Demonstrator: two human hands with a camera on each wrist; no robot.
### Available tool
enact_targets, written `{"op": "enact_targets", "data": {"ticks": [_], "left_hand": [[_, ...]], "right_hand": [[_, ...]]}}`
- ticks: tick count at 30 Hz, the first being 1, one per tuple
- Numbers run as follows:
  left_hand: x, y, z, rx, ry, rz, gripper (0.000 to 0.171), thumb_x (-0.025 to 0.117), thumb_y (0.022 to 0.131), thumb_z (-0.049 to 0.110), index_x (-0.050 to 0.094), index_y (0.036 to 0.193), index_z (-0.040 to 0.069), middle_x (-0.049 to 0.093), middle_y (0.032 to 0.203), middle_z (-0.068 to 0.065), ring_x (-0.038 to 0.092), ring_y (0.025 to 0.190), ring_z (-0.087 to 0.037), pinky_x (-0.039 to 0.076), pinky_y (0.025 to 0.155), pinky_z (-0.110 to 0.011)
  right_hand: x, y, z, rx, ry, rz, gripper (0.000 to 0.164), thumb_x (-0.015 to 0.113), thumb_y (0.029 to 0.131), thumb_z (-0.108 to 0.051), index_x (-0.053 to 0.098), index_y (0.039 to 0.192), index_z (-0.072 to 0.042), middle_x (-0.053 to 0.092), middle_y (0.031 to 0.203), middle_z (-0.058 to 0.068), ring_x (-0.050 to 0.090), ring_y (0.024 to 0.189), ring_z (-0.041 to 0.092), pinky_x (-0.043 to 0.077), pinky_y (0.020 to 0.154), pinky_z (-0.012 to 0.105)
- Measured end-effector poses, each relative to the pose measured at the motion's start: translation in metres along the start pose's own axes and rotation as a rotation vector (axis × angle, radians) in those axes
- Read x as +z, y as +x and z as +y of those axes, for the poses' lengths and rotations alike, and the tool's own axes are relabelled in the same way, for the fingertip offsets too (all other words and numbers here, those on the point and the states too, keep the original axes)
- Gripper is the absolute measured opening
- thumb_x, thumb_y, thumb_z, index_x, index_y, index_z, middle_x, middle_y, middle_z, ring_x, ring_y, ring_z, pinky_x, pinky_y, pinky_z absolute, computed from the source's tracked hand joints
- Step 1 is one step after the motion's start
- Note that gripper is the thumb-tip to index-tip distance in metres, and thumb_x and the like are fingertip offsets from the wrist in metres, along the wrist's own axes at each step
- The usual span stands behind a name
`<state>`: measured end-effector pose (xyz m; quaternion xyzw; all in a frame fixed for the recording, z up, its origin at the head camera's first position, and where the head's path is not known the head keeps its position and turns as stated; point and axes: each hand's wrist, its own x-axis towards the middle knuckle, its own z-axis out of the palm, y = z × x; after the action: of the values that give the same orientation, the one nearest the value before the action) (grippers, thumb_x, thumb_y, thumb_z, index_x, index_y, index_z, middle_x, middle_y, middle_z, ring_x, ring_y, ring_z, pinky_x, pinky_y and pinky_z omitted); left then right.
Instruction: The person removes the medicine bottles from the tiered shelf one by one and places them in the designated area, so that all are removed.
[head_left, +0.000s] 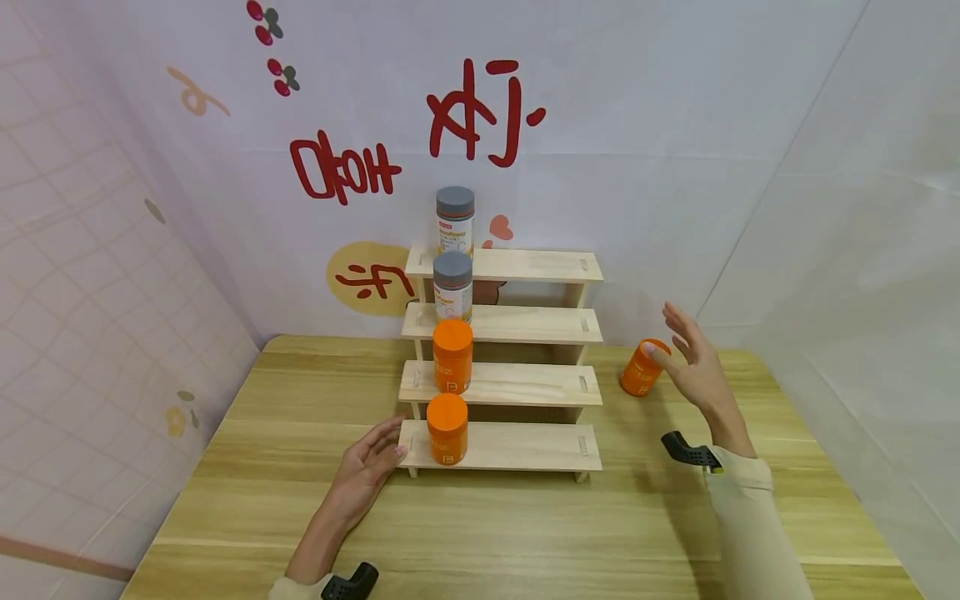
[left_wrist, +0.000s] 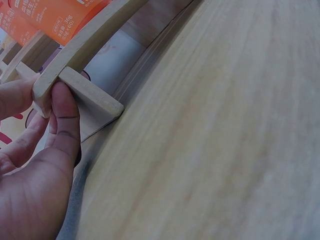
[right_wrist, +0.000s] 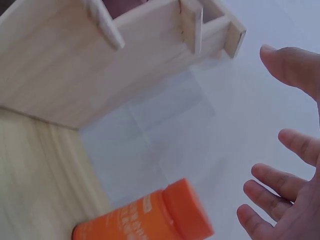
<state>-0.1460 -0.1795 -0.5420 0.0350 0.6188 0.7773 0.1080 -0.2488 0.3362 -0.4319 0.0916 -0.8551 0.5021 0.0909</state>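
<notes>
A pale wooden step rack point(head_left: 525, 446) stands on the table. My left hand point(head_left: 367, 467) grips the left end of its lowest step; in the left wrist view the thumb point(left_wrist: 15, 97) lies over the board and the fingers under it. Two orange jars point(head_left: 447, 429) stand on the two lower steps, and two grey-lidded jars point(head_left: 453, 287) on the two upper ones, all toward the left. Beyond the rack's right side stands another orange jar point(head_left: 641, 371). Beside it my right hand point(head_left: 697, 362) holds nothing, its fingers spread and apart from the jar in the right wrist view.
The wood-grain table point(head_left: 510, 533) reaches back to a white printed backdrop point(head_left: 637, 167) close behind the rack. Sheets also hang at the left and right sides. Each wrist wears a black strap mount point(head_left: 690, 452).
</notes>
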Motion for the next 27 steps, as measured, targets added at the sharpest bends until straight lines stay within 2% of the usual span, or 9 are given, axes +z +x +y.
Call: {"op": "enact_targets", "data": {"ticks": [9,20,27], "left_hand": [[0.001,-0.001,0.002,-0.007,0.003,0.000,0.063,0.062,0.100,0.003,0.035,0.156,-0.001,0.050,0.137,-0.008,0.063,0.115,-0.005,0.056,0.097,-0.021],[0.003,-0.001,0.006,-0.013,0.003,0.009,0.062,0.063,0.100,0.003,0.035,0.156,0.000,0.051,0.136,-0.007,0.063,0.115,-0.005,0.056,0.097,-0.021],[0.002,-0.003,0.004,-0.007,0.003,0.003,0.063,0.062,0.100,0.003,0.034,0.156,-0.001,0.051,0.136,-0.008,0.062,0.115,-0.005,0.056,0.097,-0.021]], "right_hand": [[0.003,0.005,-0.025,-0.054,-0.008,-0.002,0.082,0.071,0.097,-0.017,0.024,0.163,-0.035,0.028,0.168,0.009,0.025,0.155,0.033,0.023,0.125,0.059],[0.014,0.013,-0.063,-0.136,0.042,-0.018,0.080,0.071,0.097,-0.013,0.029,0.162,-0.032,0.031,0.167,0.007,0.029,0.154,0.033,0.025,0.125,0.059],[0.027,0.024,-0.082,-0.193,0.034,-0.038,0.080,0.072,0.096,-0.012,0.029,0.162,-0.030,0.033,0.166,0.007,0.031,0.153,0.031,0.027,0.125,0.056]]}}
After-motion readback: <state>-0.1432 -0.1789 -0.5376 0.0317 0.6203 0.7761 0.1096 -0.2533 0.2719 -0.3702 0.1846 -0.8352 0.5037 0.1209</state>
